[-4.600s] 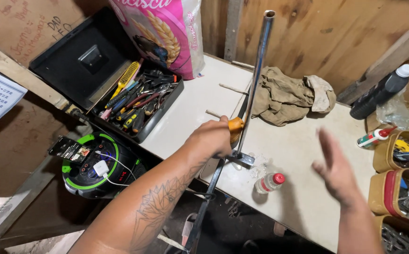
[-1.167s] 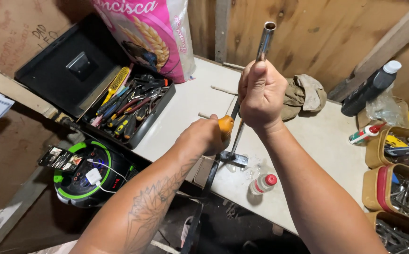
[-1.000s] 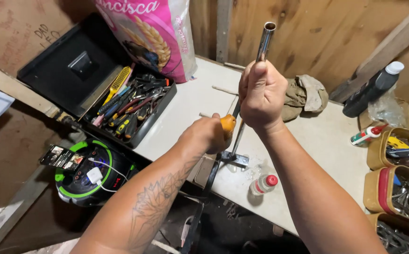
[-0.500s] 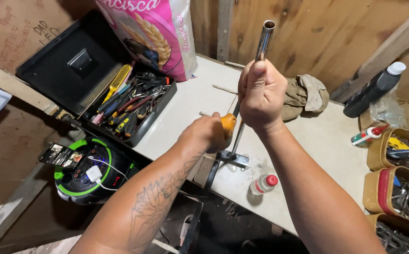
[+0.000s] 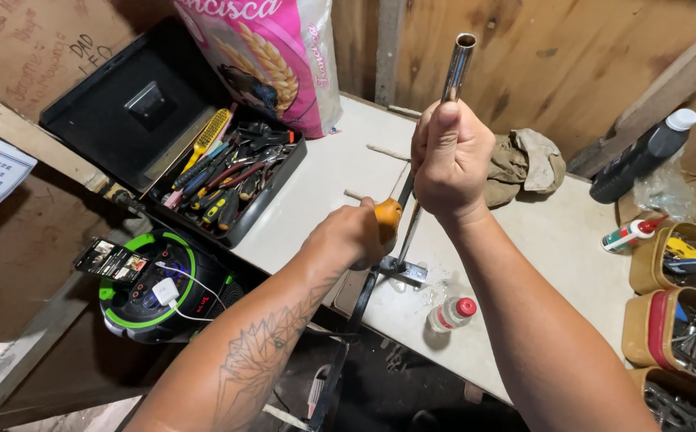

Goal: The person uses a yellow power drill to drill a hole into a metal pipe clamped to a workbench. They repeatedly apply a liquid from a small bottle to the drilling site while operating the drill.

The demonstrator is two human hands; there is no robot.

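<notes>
My right hand (image 5: 448, 160) grips a long upright metal tube (image 5: 461, 60) near its upper part; the open top end sticks out above my fist. Lower down, my left hand (image 5: 356, 234) is closed around an orange tool handle (image 5: 388, 214) pressed against the tube. The tube's lower end stands on a small metal bracket (image 5: 405, 270) at the front edge of the white table (image 5: 564, 240). A thin dark bar runs from there down below the table edge.
An open black toolbox (image 5: 220, 176) full of hand tools sits at the left, a pink sack (image 5: 276, 56) behind it. A rag (image 5: 524, 164), dark bottle (image 5: 644, 152), small red-capped bottle (image 5: 452, 314) and boxes of hardware (image 5: 684, 320) lie right. A green-black device (image 5: 152, 288) rests below left.
Over the last four seconds my right hand came from open over the table to gripping the tube. In the last second both hands have stayed almost still.
</notes>
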